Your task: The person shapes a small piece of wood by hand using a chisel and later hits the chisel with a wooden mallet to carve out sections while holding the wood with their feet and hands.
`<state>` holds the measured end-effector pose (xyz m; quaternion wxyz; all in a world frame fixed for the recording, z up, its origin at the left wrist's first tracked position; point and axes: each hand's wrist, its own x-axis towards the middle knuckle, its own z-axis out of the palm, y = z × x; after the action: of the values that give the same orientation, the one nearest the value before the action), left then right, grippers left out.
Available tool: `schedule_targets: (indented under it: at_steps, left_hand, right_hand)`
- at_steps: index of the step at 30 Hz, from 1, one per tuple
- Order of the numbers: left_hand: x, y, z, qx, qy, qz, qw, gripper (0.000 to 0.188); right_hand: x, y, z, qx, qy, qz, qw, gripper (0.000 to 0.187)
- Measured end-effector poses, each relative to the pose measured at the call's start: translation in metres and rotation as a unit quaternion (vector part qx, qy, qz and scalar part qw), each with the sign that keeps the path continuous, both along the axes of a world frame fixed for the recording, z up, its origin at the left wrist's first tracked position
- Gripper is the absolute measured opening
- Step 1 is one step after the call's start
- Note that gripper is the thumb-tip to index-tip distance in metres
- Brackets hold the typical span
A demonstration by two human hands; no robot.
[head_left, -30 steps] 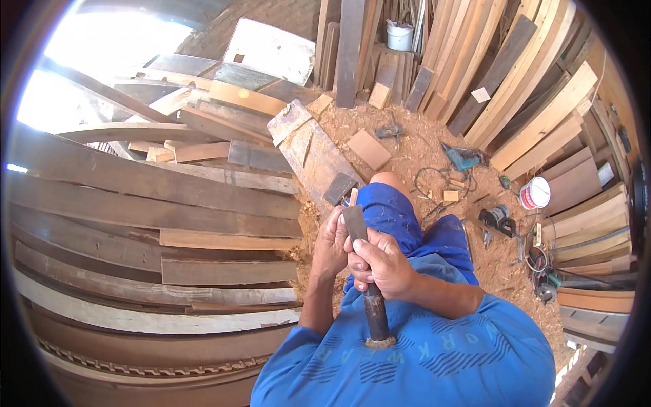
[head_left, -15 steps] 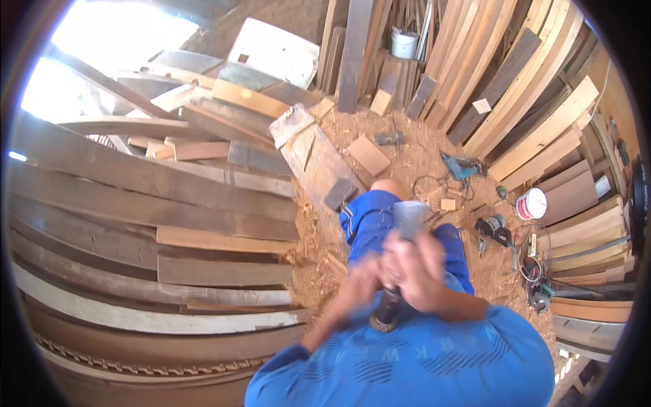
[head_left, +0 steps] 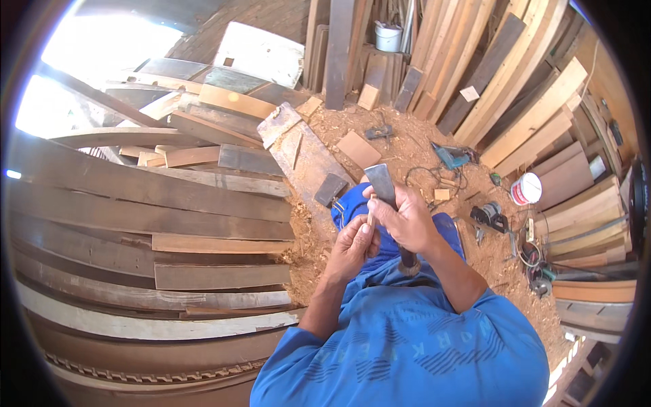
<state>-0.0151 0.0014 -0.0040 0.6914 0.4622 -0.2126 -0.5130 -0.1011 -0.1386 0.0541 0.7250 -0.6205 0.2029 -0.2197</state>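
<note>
In front of my body, my right hand grips a chisel with its broad grey blade pointing up and away. The dark handle comes out below the hand, toward my waist. My left hand is just to the left and slightly nearer, its fingers pinching a small, thin strip of wood. The strip stands upright beside the blade, and its upper end lies close to my right fingers. Whether the blade touches the strip I cannot tell. Both hands are above my blue-clad lap.
Stacked planks fill the left side. A dusty board lies ahead on shavings, with a dark block on it. Rightward are a blue-green power tool, a circular saw, cords and a white bucket. Leaning boards line the back.
The chisel and both hands, blurred before, now show sharply. My left hand has come down from my right hand, and the wood strip is now visible in it. The view has shifted slightly.
</note>
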Motion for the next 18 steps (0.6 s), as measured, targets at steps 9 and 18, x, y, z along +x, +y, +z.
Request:
schedule_targets:
  at_steps: [9, 18]
  left_hand:
    - [0.001, 0.015, -0.010, -0.005, 0.135, -0.067, 0.989, 0.034]
    - [0.006, 0.002, -0.011, -0.010, 0.176, 0.006, 0.984, 0.040]
  right_hand:
    - [-0.005, -0.006, -0.015, 0.071, -0.032, 0.068, 0.995, 0.011]
    - [0.000, -0.004, -0.018, 0.159, -0.018, 0.006, 0.987, 0.020]
